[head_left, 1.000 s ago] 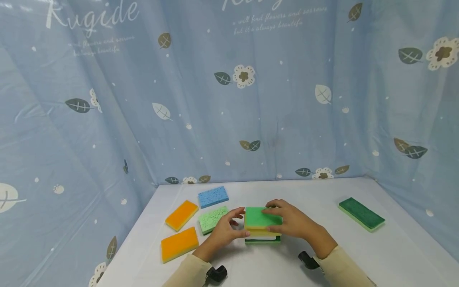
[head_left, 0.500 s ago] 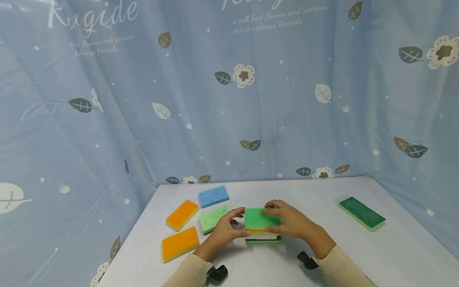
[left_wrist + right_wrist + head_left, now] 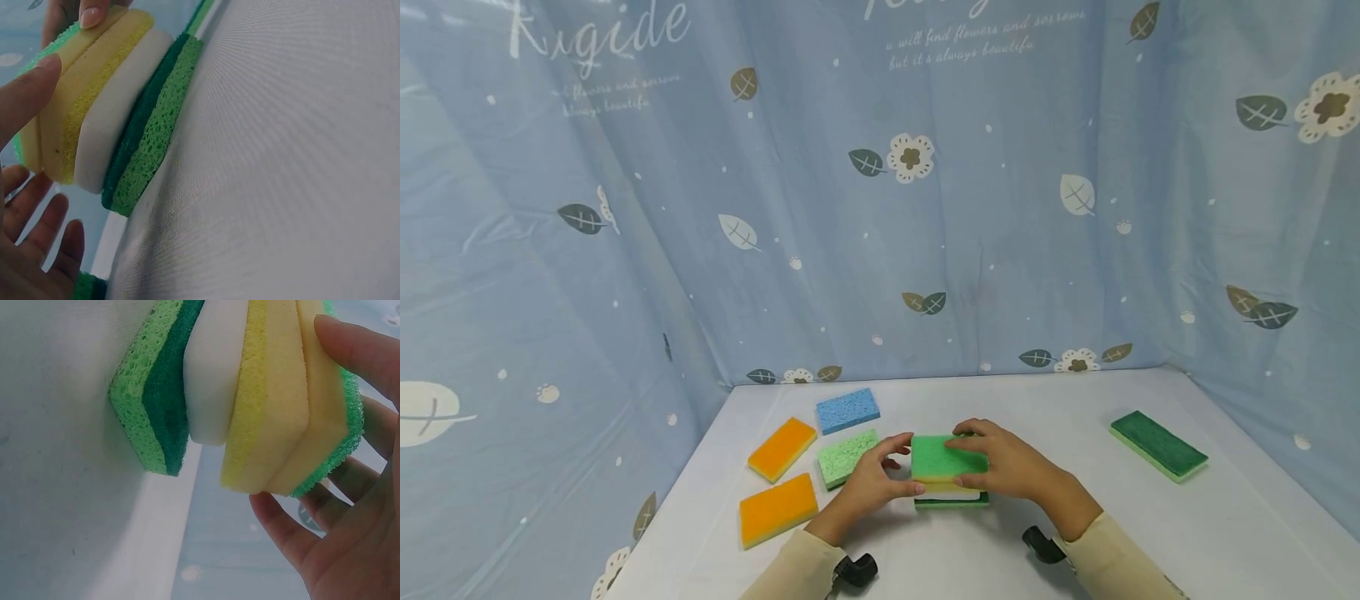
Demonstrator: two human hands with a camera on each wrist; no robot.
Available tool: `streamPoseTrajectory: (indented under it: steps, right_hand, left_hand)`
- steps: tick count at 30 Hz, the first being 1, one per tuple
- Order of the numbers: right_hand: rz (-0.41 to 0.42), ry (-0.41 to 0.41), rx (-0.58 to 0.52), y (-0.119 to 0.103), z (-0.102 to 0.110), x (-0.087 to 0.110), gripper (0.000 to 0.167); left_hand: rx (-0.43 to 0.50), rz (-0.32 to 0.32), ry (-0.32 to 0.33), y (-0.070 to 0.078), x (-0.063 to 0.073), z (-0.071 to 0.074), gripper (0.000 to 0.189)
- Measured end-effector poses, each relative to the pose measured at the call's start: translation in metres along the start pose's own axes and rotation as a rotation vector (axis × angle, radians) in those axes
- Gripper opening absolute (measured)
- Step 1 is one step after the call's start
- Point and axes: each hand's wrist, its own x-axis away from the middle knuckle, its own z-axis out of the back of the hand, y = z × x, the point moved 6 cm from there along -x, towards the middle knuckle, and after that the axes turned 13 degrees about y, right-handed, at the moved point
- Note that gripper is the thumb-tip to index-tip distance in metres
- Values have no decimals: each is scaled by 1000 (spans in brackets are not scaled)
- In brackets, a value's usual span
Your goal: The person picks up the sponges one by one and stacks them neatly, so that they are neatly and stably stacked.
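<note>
In the middle of the table stands a stack of sponges. A sponge with a green scouring face (image 3: 931, 456) lies on top, over a yellow-and-cream sponge (image 3: 269, 394). Below come a white sponge (image 3: 119, 112) and a light green sponge with a dark green layer (image 3: 150, 131). My left hand (image 3: 872, 479) holds the stack's left end, its thumb on the near side of the top sponge. At the right end my right hand (image 3: 1011, 458) grips the top sponge, thumb on its near side and fingers over its top and far side.
Left of the stack lie a speckled green sponge (image 3: 842, 456), a blue sponge (image 3: 847, 411) and two orange sponges (image 3: 781, 448). A dark green sponge (image 3: 1159, 444) lies far right on the white table (image 3: 1000, 567). A patterned blue curtain (image 3: 820, 208) closes off the back and sides.
Both hands stay almost still around the stack, and the top sponge has shifted only slightly. The other sponges lie where they were.
</note>
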Motion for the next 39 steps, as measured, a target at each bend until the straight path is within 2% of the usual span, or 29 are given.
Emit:
streamPoseTrajectory:
  steps: [10, 19, 26, 33, 38, 39]
  right_hand:
    - [4, -10, 14, 3, -2, -2, 55]
    - [3, -39, 14, 6, -4, -2, 59]
    - [13, -37, 6, 6, -5, -1, 61]
    - [-14, -56, 9, 9, -8, 1, 63]
    - [-27, -59, 12, 8, -5, 1, 66]
    - [-33, -55, 9, 7, -3, 1, 67]
  left_hand:
    - [1, -5, 25, 1, -3, 0, 79]
    - [-15, 4, 14, 0, -1, 2, 75]
    - [-8, -23, 14, 1, -2, 1, 74]
    - [55, -10, 1, -2, -2, 0, 75]
    - [75, -12, 0, 3, -2, -1, 73]
    - [75, -10, -2, 9, -1, -1, 73]
